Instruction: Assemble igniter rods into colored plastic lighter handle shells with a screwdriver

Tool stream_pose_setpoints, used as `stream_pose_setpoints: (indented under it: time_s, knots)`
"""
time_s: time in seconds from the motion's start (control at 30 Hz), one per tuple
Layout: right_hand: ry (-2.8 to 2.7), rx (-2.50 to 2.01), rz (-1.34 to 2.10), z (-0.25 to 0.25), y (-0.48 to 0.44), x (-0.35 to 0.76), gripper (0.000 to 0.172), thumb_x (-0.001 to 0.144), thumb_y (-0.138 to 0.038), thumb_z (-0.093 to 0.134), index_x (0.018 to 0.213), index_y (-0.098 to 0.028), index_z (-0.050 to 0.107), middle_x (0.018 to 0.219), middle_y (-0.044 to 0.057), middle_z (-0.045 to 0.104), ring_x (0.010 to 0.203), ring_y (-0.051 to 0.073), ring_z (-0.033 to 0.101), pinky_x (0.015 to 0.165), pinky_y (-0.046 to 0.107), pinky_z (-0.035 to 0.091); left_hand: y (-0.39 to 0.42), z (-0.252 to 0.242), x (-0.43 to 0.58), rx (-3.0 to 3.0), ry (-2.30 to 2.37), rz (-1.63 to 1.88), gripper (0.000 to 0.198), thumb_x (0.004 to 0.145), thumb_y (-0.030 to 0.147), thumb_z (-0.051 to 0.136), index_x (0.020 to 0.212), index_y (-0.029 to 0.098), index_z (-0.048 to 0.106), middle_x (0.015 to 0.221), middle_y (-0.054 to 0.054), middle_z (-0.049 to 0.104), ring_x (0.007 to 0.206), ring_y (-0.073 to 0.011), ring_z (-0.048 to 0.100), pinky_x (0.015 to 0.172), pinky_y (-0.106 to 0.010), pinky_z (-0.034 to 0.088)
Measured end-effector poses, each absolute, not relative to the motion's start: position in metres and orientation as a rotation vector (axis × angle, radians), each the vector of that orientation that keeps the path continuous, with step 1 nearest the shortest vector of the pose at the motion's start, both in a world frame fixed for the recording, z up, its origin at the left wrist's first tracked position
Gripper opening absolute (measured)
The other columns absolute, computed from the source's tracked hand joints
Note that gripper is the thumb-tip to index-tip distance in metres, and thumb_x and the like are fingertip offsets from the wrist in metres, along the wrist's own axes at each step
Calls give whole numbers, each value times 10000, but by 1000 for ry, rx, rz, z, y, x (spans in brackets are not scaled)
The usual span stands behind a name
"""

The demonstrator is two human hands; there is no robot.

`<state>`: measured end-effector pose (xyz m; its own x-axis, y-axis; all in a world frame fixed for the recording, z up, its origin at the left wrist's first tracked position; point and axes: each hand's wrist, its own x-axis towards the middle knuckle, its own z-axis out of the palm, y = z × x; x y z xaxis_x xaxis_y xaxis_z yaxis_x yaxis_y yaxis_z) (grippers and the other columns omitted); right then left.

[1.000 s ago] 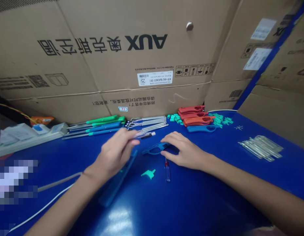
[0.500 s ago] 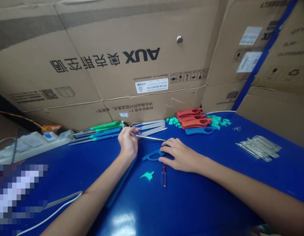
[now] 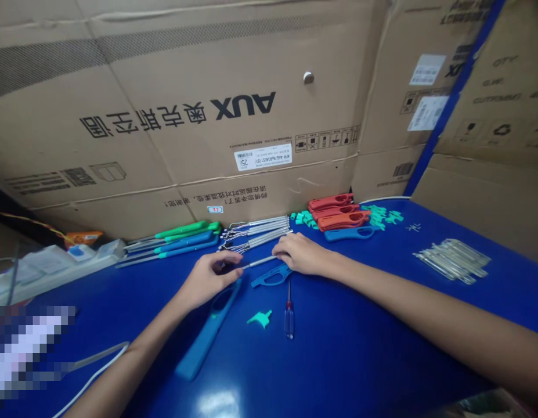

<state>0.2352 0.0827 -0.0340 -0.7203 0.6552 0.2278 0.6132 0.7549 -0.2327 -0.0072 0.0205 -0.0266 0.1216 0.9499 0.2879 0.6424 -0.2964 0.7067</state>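
A thin silver metal tube (image 3: 259, 263) is held between my two hands, low over the table. My right hand (image 3: 302, 254) pinches its right end. My left hand (image 3: 210, 277) curls round its left end, where something dark shows partly hidden between thumb and fingers. Just below the tube lies a blue plastic handle shell (image 3: 269, 277) with a finger opening. A screwdriver (image 3: 289, 319) with a clear and red handle points up toward that shell. Beside it is a small green trigger piece (image 3: 260, 319). A longer blue lighter shell (image 3: 203, 342) lies below my left hand.
At the back are silver tubes with wires (image 3: 269, 229), green and blue lighters (image 3: 186, 237), red handle shells (image 3: 338, 212) and green pieces (image 3: 384, 216). Clear plastic parts (image 3: 454, 260) lie right. A power strip (image 3: 55, 267) stands left; cardboard (image 3: 186, 174) walls the back.
The tube's right end has come into my right hand, which moved up to it. My left hand has moved down and left, uncovering the long blue shell. The camera view has shifted slightly.
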Motion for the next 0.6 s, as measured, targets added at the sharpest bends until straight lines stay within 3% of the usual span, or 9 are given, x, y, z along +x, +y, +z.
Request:
stream_pose_setpoints:
  time_s: [0.1,0.27,0.47,0.6]
  knots:
    - [-2670,-1009,179,-31,98,228,227,853,-100,548,932,-181,746,953,96,698,873,203,623,731,297,419,20,-26,-24,2083,1579,913,330,643,387,781,932,229,749,968,-71,750,836,-267,681,699,-356,534]
    - [-2663,-1069,145,-29,118,217,231,828,-113,542,858,-181,761,867,88,714,834,209,633,704,284,416,16,-31,-40,2473,1678,880,298,807,442,635,982,210,701,1053,-96,711,1018,-285,630,919,-429,489]
    - [-2578,-1221,88,-31,123,209,228,811,-159,558,917,-149,760,925,129,716,875,254,647,708,298,438,8,-33,-43,2501,1839,580,403,877,520,500,998,180,679,1024,-105,691,981,-285,625,889,-434,496]
    - [-2545,-1244,79,-33,121,209,215,804,-146,567,917,-140,749,939,132,712,896,264,645,747,313,457,8,-38,-38,2440,1853,541,464,895,512,460,1124,154,649,1114,-128,674,1080,-302,594,955,-456,463]
